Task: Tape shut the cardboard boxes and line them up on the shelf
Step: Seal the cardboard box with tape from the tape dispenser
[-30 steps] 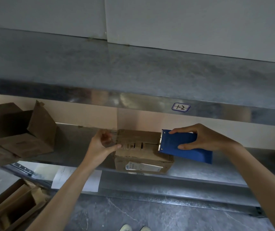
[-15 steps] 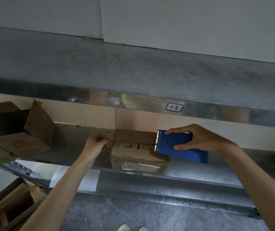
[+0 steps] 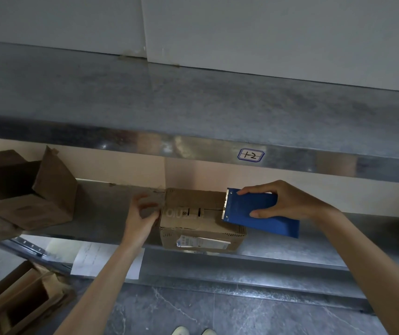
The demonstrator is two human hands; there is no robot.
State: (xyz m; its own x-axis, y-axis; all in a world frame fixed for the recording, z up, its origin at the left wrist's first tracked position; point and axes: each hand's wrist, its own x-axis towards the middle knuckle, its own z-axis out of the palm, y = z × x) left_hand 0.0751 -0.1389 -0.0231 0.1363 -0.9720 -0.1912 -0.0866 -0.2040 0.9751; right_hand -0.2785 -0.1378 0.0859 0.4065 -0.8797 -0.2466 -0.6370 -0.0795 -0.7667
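Note:
A small cardboard box (image 3: pixel 193 229) with a white label on its front sits near the front edge of the lower metal shelf (image 3: pixel 290 247). My right hand (image 3: pixel 290 201) grips a blue tape dispenser (image 3: pixel 261 213), whose toothed edge rests on the right part of the box top. My left hand (image 3: pixel 140 221) is at the box's left end, fingers curled, pinching what looks like the end of a tape strip; it is blurred.
An open cardboard box (image 3: pixel 24 201) with raised flaps stands at the shelf's left end. More open boxes (image 3: pixel 12 301) lie on the floor at lower left. A white paper (image 3: pixel 92 259) hangs under the shelf edge. The upper shelf (image 3: pixel 193 105) overhangs, carrying a handwritten label (image 3: pixel 250 155).
My left hand has slid off the box top to its left end and down the side. The dispenser stays on the right part of the box top.

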